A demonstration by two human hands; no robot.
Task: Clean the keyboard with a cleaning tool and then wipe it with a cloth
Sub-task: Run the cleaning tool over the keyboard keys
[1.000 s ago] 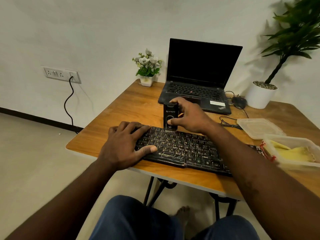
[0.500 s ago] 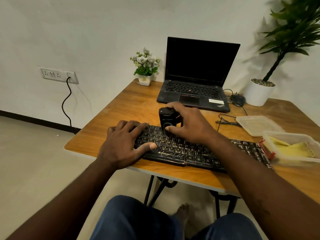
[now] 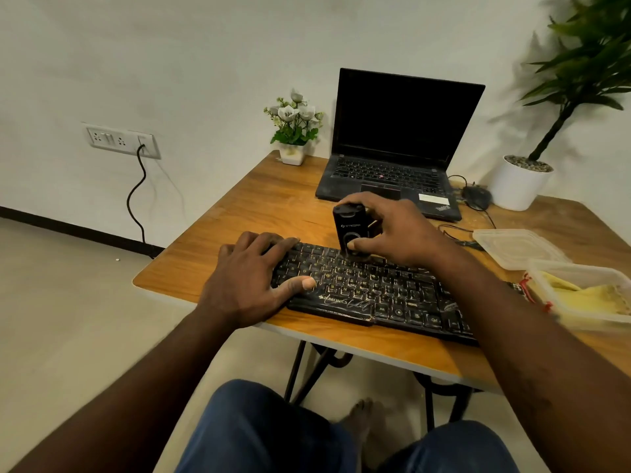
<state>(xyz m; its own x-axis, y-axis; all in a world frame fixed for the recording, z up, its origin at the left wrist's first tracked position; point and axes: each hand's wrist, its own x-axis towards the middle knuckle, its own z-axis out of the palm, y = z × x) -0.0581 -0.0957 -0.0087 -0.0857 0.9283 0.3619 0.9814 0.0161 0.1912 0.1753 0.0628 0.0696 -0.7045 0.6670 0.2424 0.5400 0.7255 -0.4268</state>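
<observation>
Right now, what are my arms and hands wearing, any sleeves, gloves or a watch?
Nothing: the left hand and right hand are bare, no gloves, watch or visible rings. The left forearm and right forearm show no sleeve.

keyboard [image 3: 358, 290] right end behind forearm [image 3: 495, 319]

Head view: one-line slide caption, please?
Right hand holds small black cleaning tool upright on black keyboard; left hand rests on its end.
</observation>
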